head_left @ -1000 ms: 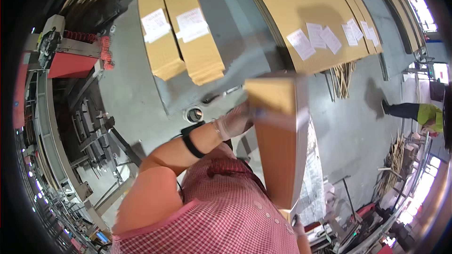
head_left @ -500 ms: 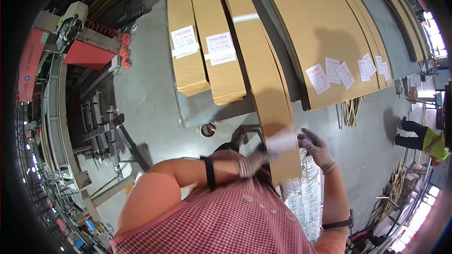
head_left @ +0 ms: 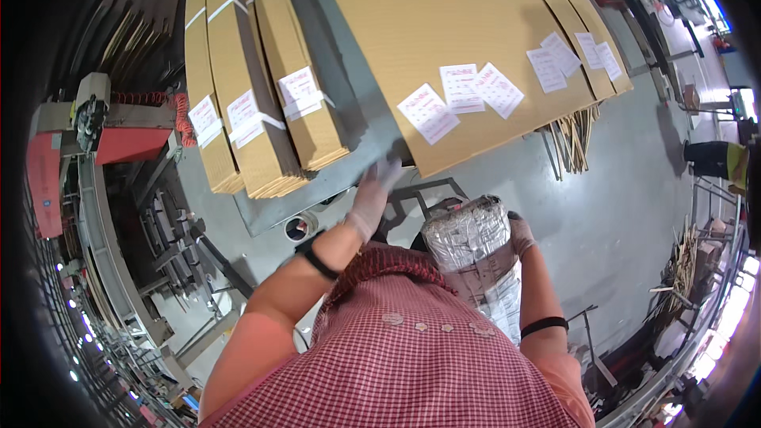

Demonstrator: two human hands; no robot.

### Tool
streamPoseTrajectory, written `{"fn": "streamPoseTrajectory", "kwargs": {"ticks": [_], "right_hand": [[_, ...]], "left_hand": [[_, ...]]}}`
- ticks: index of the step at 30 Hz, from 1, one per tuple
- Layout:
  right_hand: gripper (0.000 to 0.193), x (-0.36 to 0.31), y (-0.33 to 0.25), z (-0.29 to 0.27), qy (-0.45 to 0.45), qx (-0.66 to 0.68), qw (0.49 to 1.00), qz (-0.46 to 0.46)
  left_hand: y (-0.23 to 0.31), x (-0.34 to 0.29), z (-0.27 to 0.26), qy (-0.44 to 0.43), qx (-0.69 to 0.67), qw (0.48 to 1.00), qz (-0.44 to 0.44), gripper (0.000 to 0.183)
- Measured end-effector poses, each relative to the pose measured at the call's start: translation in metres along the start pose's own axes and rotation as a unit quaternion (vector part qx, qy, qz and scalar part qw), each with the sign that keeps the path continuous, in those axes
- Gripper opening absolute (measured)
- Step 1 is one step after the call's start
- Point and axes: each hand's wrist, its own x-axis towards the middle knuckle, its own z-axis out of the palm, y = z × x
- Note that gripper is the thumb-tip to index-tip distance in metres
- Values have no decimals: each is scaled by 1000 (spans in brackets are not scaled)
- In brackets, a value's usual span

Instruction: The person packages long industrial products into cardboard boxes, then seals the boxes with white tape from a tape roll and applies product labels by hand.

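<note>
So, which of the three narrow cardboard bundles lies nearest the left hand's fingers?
The rightmost bundle, nearest the wide cardboard stack; the middle bundle and leftmost bundle lie farther from the left fingers.

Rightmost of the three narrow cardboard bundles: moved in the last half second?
Yes, away from the person: the bundle's near end overhung the grey table's edge; now it lies inside that edge.

Between narrow, white-strapped brown cardboard bundles (head_left: 231, 55) and a broad brown cardboard stack (head_left: 444, 24), a lane of grey metal tabletop (head_left: 361, 131) lies open; a silver, tape-wrapped block (head_left: 469, 234) bars the right hand's (head_left: 519, 236) left side.
</note>
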Motion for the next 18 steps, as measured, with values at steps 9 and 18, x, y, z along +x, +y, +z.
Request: {"fn": "streamPoseTrajectory", "kwargs": {"ticks": [9, 18], "right_hand": [[63, -60, -186, 39, 70, -363, 929, -13], [94, -34, -275, 157, 13, 496, 865, -69]], "left_hand": [[-9, 100, -4, 137, -58, 989, -13, 65], [10, 130, -1, 20, -58, 998, -10, 67]]}}
